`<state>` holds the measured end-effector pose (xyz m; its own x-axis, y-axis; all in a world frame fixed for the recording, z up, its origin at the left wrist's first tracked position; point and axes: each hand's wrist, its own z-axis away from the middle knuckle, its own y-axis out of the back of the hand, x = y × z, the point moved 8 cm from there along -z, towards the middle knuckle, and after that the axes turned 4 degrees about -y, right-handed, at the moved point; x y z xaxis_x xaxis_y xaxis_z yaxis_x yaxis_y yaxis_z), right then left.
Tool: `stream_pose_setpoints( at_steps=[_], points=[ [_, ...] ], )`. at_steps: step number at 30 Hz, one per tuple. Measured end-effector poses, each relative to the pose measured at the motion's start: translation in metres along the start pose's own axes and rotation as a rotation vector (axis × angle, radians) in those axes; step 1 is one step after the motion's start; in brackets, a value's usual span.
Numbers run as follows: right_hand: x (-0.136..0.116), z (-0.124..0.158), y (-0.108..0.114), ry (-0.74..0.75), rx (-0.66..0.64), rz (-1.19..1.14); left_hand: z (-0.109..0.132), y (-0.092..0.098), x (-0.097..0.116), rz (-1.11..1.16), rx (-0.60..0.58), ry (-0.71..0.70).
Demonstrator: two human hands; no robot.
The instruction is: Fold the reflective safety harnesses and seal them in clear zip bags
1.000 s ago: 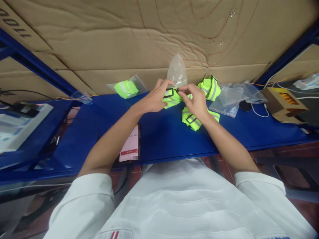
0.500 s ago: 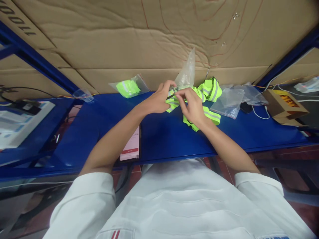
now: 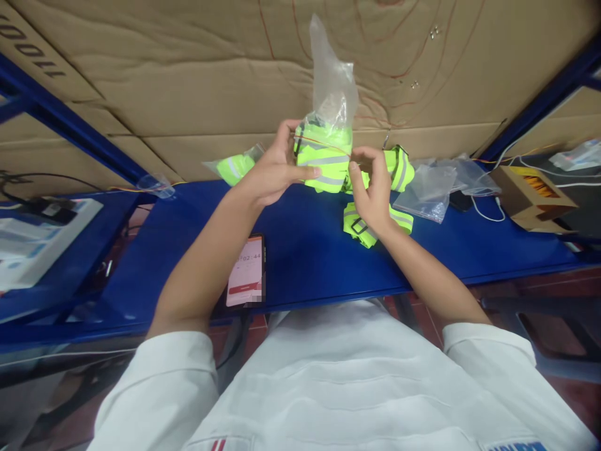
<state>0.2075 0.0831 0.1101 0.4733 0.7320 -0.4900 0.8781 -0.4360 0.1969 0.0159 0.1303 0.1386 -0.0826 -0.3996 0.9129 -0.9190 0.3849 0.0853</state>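
Observation:
A folded neon-yellow reflective strap bundle with grey stripes is raised above the blue table, standing fairly upright. My left hand grips its left side, thumb across the front and fingers behind. A thin reddish rubber band crosses the upper part of the bundle. At the right edge, my right hand has thumb and forefinger closed on the band's end. A clear plastic bag rises behind the bundle's top; where it meets the straps is partly hidden. More reflective straps with black buckles lie below and behind my right hand.
A bagged yellow bundle lies at the left back. Clear zip bags and an open cardboard box are on the right. A phone lies near the front edge, a clear plastic cup at the left. Cardboard walls the back.
The bundle has been lifted and turned to face me, its plastic bag rising with it. My left hand now holds its side; my right hand has moved right, drawing the band across.

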Motion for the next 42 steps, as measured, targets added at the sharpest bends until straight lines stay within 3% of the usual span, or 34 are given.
stream_pose_setpoints(
  at_steps=[4,9,17,22,27,35,42],
  points=[
    [-0.003,0.001,-0.001,0.025,-0.035,-0.042,0.0,0.001,-0.004,0.02,0.033,0.051],
    [-0.006,0.0,-0.004,0.066,-0.1,0.026,-0.004,0.012,-0.014,-0.019,0.101,-0.031],
    [-0.013,0.005,-0.013,0.095,-0.202,0.175,-0.004,0.016,-0.021,-0.31,0.147,0.01],
    [-0.009,0.008,-0.013,0.123,-0.132,0.23,-0.005,0.01,-0.026,-0.261,0.112,0.038],
    [-0.003,0.012,-0.023,0.098,-0.234,0.236,-0.002,0.008,-0.026,-0.23,0.097,0.077],
    [0.006,0.007,-0.009,0.025,-0.157,0.122,0.006,-0.009,-0.009,-0.225,-0.079,0.075],
    [-0.004,0.013,-0.027,0.115,-0.294,0.126,0.002,0.002,-0.018,-0.219,0.004,0.076]
  ],
)
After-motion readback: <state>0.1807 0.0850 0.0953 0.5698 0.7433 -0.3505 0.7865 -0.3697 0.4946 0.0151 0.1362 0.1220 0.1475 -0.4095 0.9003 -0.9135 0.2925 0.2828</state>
